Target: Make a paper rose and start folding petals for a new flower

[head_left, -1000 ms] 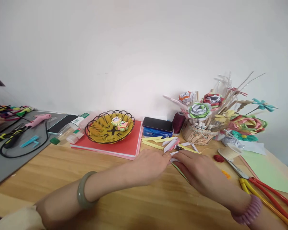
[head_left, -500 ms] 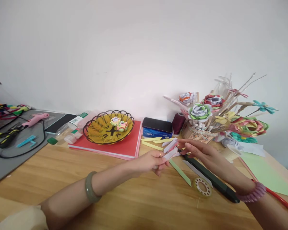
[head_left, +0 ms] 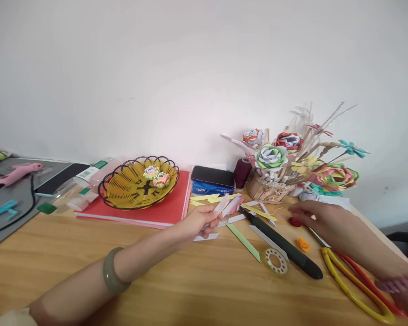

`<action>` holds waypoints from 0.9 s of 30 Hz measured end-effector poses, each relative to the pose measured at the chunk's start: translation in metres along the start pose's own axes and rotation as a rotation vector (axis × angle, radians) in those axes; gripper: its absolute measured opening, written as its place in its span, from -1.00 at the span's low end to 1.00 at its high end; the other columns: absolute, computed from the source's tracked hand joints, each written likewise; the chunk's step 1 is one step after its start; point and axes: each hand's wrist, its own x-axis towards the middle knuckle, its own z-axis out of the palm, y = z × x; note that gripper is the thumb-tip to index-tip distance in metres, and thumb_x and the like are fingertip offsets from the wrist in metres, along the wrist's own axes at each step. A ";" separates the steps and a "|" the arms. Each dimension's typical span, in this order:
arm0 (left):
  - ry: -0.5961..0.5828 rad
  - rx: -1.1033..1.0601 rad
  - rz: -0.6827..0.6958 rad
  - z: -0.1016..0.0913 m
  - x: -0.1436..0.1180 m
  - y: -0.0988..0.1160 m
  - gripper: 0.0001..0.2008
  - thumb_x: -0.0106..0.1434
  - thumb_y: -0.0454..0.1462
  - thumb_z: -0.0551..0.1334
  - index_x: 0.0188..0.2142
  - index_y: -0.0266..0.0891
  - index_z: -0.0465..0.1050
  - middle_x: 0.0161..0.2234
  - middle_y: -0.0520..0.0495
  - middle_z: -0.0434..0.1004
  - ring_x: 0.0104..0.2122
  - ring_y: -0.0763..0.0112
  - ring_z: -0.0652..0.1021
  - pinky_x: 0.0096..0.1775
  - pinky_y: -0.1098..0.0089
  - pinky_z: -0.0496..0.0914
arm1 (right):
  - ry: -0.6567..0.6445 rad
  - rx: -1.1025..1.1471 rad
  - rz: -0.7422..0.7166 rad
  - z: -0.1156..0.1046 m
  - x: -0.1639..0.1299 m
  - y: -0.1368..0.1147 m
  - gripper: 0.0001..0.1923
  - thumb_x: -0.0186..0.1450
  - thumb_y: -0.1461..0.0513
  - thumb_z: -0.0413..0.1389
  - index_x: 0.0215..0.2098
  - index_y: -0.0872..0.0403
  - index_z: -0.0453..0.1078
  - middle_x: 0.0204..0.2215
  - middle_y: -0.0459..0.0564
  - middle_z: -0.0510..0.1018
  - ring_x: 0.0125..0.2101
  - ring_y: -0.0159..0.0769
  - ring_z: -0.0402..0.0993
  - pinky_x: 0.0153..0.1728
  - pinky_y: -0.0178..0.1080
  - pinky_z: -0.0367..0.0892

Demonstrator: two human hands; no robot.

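Note:
My left hand (head_left: 204, 222) is closed, pinching folded paper strips (head_left: 231, 206) in white and pink above the table. My right hand (head_left: 321, 222) is held palm down at the right, fingers bent and apart, with nothing visible in them. Under its fingertips lies a small red paper rose (head_left: 295, 222); whether they touch it I cannot tell. Scissors (head_left: 338, 271) with yellow handles lie below this hand, their blades partly covered by it. A small orange paper flower (head_left: 303, 245) is just left of the scissors.
Between my hands lie a dark green pen-shaped tool (head_left: 294, 249), a tape roll (head_left: 275, 261) and a green paper strip (head_left: 243, 242). Behind stand a yellow basket (head_left: 122, 192) on red paper (head_left: 182, 199), a blue pack (head_left: 212, 187) under a phone, and a paper-flower arrangement (head_left: 270, 192).
My right hand has moved away from the paper strips to the right, over the red rose and scissors. My left hand still holds the strips. The view has shifted right.

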 end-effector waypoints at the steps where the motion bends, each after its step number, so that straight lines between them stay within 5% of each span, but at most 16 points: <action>1: -0.005 -0.004 -0.004 0.001 0.000 0.000 -0.78 0.06 -0.17 0.19 -0.45 -0.30 0.25 -0.65 0.18 0.08 -0.70 0.69 0.07 -0.61 0.54 -0.08 | -0.035 0.000 -0.008 0.004 0.002 0.000 -0.77 0.17 0.17 -0.03 -0.40 -0.03 0.48 -0.42 -0.03 0.60 -0.45 -0.13 0.50 -0.48 -0.18 0.33; 7: -0.050 -0.020 -0.007 0.007 0.000 -0.004 -0.74 0.04 -0.13 0.21 -0.46 -0.29 0.23 -0.66 0.18 0.05 -0.71 0.69 0.05 -0.61 0.50 -0.18 | -0.169 0.121 -0.088 0.038 0.016 -0.015 -0.77 0.16 0.20 -0.01 -0.29 0.04 0.45 -0.33 -0.01 0.56 -0.40 -0.24 0.49 -0.39 -0.24 0.33; 14: -0.035 -0.024 0.020 0.004 0.002 -0.005 -0.70 0.02 -0.10 0.23 -0.45 -0.30 0.23 -0.67 0.20 0.02 -0.71 0.69 0.02 -0.61 0.49 -0.20 | -0.112 0.220 -0.046 0.050 0.006 -0.036 -0.76 0.26 0.22 -0.13 -0.42 0.07 0.34 -0.43 0.03 0.52 -0.43 -0.22 0.45 -0.40 -0.22 0.27; 19: -0.030 -0.022 0.029 0.003 0.002 -0.003 -0.72 0.03 -0.12 0.22 -0.44 -0.30 0.25 -0.67 0.19 0.04 -0.71 0.70 0.01 -0.60 0.50 -0.19 | -0.072 0.309 0.031 0.039 0.002 -0.037 -0.80 0.30 0.17 -0.17 -0.39 0.04 0.21 -0.51 -0.02 0.50 -0.49 -0.25 0.44 -0.44 -0.23 0.28; 27: -0.021 -0.003 0.041 0.004 -0.002 -0.002 -0.75 0.05 -0.14 0.20 -0.47 -0.30 0.26 -0.68 0.19 0.04 -0.70 0.68 0.05 -0.61 0.50 -0.16 | 0.025 0.467 0.063 -0.009 -0.012 -0.041 -0.76 0.29 0.04 -0.14 -0.35 0.01 0.19 -0.48 -0.05 0.46 -0.46 -0.28 0.42 -0.42 -0.22 0.32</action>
